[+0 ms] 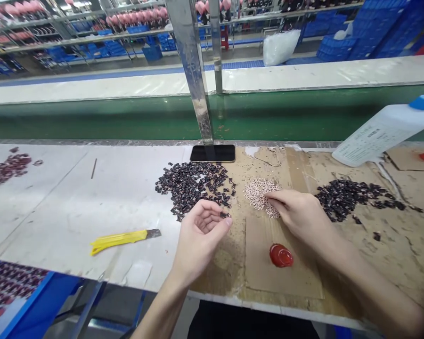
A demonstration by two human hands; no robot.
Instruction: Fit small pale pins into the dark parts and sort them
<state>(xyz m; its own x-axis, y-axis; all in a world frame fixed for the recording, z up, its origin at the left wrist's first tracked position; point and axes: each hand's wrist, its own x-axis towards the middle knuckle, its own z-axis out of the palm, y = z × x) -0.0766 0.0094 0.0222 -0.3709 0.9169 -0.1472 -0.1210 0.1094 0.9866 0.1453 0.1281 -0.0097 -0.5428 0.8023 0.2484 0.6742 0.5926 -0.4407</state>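
Note:
Between the thumb and fingers of my left hand [205,226] is a small black piece [225,215], pinched near the fingertips. It looks like those in the black pile [194,186] just behind that hand. My right hand [297,209] has its fingertips pressed together at the edge of a heap of tiny pale pink parts [259,192]; whether a part is between them is hidden. Nearer to me, a blob of glossy red paste [281,255] sits on a square of cardboard [261,278]. Right of my right hand lies a second heap of black pieces [342,197].
A yellow utility knife [122,240] lies at left with its blade out. A black phone [212,153] rests against the metal post [194,70]. A white bottle with a blue cap [378,132] leans at the right. Dark red pieces [9,169] are at far left, above a blue tray [28,310].

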